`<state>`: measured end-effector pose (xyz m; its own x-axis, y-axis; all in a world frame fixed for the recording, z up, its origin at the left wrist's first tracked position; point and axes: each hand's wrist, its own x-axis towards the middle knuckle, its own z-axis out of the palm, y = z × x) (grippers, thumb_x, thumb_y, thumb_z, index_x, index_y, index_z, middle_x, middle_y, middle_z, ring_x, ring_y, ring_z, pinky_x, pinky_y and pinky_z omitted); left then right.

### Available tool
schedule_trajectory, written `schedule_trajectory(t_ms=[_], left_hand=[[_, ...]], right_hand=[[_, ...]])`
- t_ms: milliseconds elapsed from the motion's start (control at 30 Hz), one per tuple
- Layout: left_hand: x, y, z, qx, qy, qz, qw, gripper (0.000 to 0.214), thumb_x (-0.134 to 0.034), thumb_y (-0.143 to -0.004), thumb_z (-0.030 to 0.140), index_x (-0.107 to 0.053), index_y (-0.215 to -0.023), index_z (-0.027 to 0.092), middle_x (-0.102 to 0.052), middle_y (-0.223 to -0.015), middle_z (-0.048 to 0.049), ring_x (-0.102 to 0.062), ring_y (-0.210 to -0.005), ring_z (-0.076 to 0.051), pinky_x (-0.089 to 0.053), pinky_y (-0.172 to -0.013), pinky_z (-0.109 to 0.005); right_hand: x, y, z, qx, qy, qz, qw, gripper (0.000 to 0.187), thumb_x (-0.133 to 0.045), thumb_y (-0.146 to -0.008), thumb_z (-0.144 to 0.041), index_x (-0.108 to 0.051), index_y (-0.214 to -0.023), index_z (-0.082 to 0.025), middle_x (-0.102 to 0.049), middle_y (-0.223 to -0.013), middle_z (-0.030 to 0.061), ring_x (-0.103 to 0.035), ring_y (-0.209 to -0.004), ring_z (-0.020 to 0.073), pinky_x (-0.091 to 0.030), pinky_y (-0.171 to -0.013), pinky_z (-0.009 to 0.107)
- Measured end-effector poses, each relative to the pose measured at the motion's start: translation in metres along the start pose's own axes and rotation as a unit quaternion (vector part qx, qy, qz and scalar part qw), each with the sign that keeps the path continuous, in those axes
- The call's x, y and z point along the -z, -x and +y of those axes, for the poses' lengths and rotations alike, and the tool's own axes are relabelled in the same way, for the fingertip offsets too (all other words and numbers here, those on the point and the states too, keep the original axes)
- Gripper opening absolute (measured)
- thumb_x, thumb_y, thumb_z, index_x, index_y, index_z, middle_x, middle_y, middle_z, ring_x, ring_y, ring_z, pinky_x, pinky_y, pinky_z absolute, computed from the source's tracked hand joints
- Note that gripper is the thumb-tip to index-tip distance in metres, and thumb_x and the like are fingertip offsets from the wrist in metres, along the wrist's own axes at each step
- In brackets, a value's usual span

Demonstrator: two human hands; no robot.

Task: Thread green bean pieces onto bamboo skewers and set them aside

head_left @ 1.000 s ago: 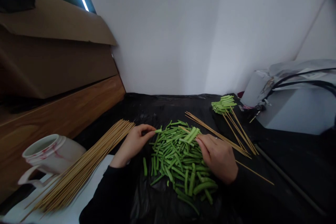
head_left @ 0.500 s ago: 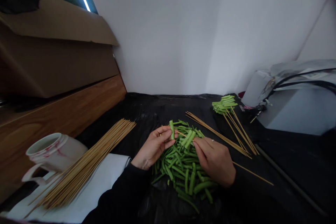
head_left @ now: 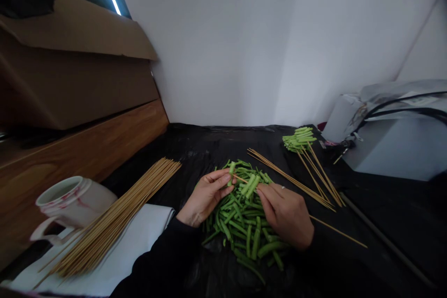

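My left hand [head_left: 206, 197] pinches a short green stalk piece [head_left: 231, 168] at the tip of a bamboo skewer [head_left: 342, 234]. My right hand [head_left: 286, 214] is closed on that skewer, which carries a few green pieces [head_left: 252, 185] and runs back to the right past my wrist. Both hands rest over a loose pile of cut green stalks [head_left: 244, 228] on the black plastic sheet [head_left: 195, 149].
A big bundle of bare skewers [head_left: 111, 223] lies on white cloth [head_left: 136, 242] at the left, beside a white jug [head_left: 66, 205]. Finished skewers with green pieces [head_left: 300, 139] lie at the back right, near a white appliance with black cables [head_left: 391, 130]. Cardboard and a wooden ledge line the left.
My left hand took a green piece from the pile's left edge, brought it right to the skewer tip, and now presses it onto the point. My right hand barely moved.
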<state>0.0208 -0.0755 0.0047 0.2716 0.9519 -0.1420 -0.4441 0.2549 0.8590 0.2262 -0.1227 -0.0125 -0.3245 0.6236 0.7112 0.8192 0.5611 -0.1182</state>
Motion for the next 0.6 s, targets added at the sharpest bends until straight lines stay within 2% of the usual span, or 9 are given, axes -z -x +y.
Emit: schedule_trajectory(t_ms=[133, 300, 600], left_hand=[[0.0005, 0.0002, 0.0003, -0.005, -0.005, -0.027, 1.0, 0.021, -0.077, -0.075, 0.026, -0.075, -0.09, 0.012, -0.072, -0.087, -0.0061, -0.065, -0.08, -0.011, -0.052, -0.075, -0.02], [0.001, -0.0003, 0.0005, -0.003, 0.005, -0.009, 1.0, 0.022, -0.078, -0.073, 0.023, -0.075, -0.092, 0.013, -0.071, -0.084, -0.0052, -0.064, -0.077, -0.01, -0.052, -0.071, -0.018], [-0.0004, 0.001, 0.001, -0.002, 0.001, -0.004, 1.0, 0.025, -0.08, -0.07, 0.023, -0.076, -0.092, 0.012, -0.071, -0.083, -0.0059, -0.064, -0.076, -0.01, -0.051, -0.07, -0.018]], right_hand=[[0.0004, 0.0009, -0.0003, 0.001, -0.001, 0.009, 1.0, 0.022, -0.041, -0.095, -0.016, -0.064, -0.096, -0.017, -0.063, -0.076, 0.0027, -0.056, -0.068, 0.0148, -0.037, -0.067, 0.029], [0.0004, 0.0016, -0.0003, 0.0, -0.006, 0.008, 1.0, 0.022, -0.043, -0.095, -0.016, -0.064, -0.101, -0.017, -0.063, -0.076, 0.0025, -0.056, -0.069, 0.0155, -0.037, -0.067, 0.029], [0.001, 0.0, -0.0006, -0.001, 0.001, 0.01, 1.0, 0.022, -0.042, -0.095, -0.016, -0.064, -0.097, -0.017, -0.064, -0.077, 0.003, -0.056, -0.068, 0.0145, -0.037, -0.066, 0.029]])
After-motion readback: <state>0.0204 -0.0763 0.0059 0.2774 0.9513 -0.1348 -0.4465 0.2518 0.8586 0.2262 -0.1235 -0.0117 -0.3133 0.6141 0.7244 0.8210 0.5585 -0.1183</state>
